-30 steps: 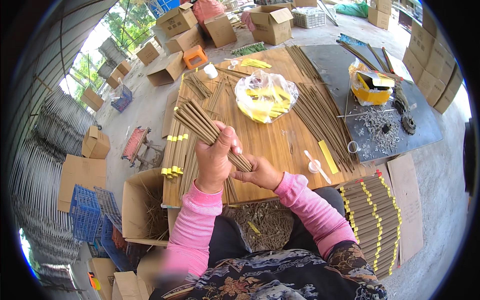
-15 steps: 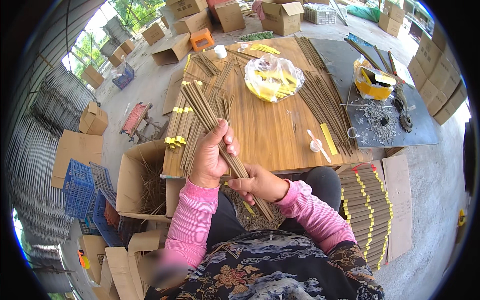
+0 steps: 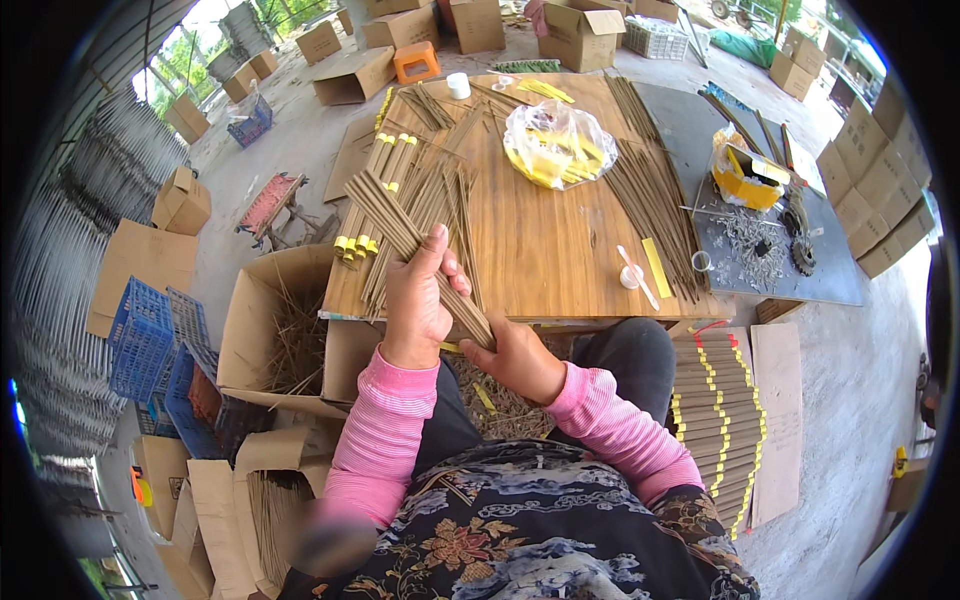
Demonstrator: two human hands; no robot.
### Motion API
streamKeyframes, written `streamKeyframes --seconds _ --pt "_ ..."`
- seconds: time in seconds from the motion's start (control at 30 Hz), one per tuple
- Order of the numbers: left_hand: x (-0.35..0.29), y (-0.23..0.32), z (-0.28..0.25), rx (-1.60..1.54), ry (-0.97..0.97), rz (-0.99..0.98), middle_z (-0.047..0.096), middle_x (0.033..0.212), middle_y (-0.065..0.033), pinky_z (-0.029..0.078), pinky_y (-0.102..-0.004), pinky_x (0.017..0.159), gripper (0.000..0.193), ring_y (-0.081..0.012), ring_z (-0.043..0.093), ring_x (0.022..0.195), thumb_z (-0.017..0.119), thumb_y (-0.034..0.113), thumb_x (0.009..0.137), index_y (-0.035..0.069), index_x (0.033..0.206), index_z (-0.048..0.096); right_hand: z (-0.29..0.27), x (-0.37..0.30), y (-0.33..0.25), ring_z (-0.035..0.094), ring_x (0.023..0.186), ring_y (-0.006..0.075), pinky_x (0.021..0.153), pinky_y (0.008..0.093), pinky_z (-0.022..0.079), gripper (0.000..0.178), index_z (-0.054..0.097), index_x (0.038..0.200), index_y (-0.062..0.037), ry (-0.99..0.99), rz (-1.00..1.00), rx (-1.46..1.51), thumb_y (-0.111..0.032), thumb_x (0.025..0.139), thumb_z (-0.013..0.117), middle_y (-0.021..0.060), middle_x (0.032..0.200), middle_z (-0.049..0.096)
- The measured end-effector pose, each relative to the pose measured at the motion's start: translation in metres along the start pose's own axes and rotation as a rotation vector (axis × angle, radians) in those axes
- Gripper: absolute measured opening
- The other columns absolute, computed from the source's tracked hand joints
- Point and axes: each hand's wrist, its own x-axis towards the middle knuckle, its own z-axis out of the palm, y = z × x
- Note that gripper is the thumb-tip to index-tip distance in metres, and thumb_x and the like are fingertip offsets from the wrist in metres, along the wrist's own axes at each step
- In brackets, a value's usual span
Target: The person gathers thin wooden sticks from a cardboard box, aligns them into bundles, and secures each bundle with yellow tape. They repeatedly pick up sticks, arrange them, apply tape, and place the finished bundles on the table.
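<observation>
A bundle of thin brown incense sticks (image 3: 385,212) slants above my lap, its upper end pointing to the far left. My left hand (image 3: 420,305) is wrapped round the middle of it, thumb on top. My right hand (image 3: 522,362) closes on the bundle's lower end and covers it. Just beyond, loose incense sticks (image 3: 430,190) lie on the wooden table (image 3: 550,270). Beside them are bundles with yellow bands (image 3: 355,245). A clear plastic bag of yellow strips (image 3: 560,148) sits farther back.
On the table's right are more loose sticks (image 3: 660,215), a yellow strip (image 3: 655,266) and a small white pot (image 3: 631,277). A dark board (image 3: 830,270) adjoins it. Banded bundles (image 3: 715,430) are stacked low at right. An open carton of sticks (image 3: 255,350) stands at left.
My right hand has moved up to the bundle's lower end, which stuck out below it before. The bundle's upper end leans farther left. The whole view has shifted slightly.
</observation>
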Motion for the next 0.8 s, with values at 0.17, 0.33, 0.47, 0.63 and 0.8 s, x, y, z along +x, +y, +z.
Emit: streamKeyframes --seconds 0.17,0.33,0.47,0.63,0.8 --pt "0.001 0.006 -0.025 -0.382 -0.472 -0.151 0.043 0.056 0.0020 0.037 -0.0240 0.045 0.026 -0.0096 0.042 0.045 0.061 0.031 0.083 0.013 0.073 0.045 -0.015 -0.006 -0.034 0.043 0.040 0.0056 0.035 0.0210 0.037 0.025 0.043 0.076 -0.0068 -0.511 0.452 0.705 -0.025 0.086 0.056 -0.0034 0.052 0.042" --pt "-0.005 0.000 -0.016 -0.106 0.059 -0.042 0.043 0.055 0.0032 0.035 -0.0238 0.043 0.028 -0.0090 0.042 0.044 0.059 0.032 0.083 0.013 0.068 0.046 0.007 -0.006 -0.006 0.048 0.043 0.0085 0.039 0.0239 0.040 0.024 0.044 0.078 -0.0044 0.039 -0.115 -0.327 -0.023 0.086 0.056 -0.0009 0.053 0.046" --pt "-0.009 0.008 -0.026 -0.292 -0.271 -0.058 0.041 0.054 0.0030 0.034 -0.0228 0.042 0.028 -0.0087 0.041 0.044 0.060 0.031 0.083 0.013 0.066 0.046 -0.004 -0.004 -0.031 0.050 0.045 0.0090 0.041 0.0228 0.041 0.022 0.047 0.078 -0.0045 -0.414 0.409 0.619 -0.021 0.084 0.060 -0.0001 0.056 0.048" --pt "-0.009 0.010 -0.022 -0.205 -0.101 -0.071 0.040 0.055 0.0032 0.034 -0.0213 0.042 0.024 -0.0076 0.039 0.045 0.054 0.031 0.087 0.011 0.074 0.048 -0.002 0.000 -0.041 0.050 0.045 0.0081 0.041 0.0209 0.041 0.022 0.046 0.082 -0.0034 -0.334 0.428 0.392 -0.018 0.082 0.063 0.0005 0.059 0.050" --pt "-0.007 0.015 -0.033 -0.442 -0.492 -0.025 0.041 0.055 0.0030 0.035 -0.0225 0.042 0.026 -0.0071 0.039 0.044 0.055 0.031 0.087 0.011 0.072 0.047 -0.001 -0.004 -0.030 0.051 0.044 0.0086 0.041 0.0222 0.045 0.020 0.047 0.084 -0.0040 -0.510 0.422 0.869 -0.017 0.083 0.062 0.0010 0.061 0.052"
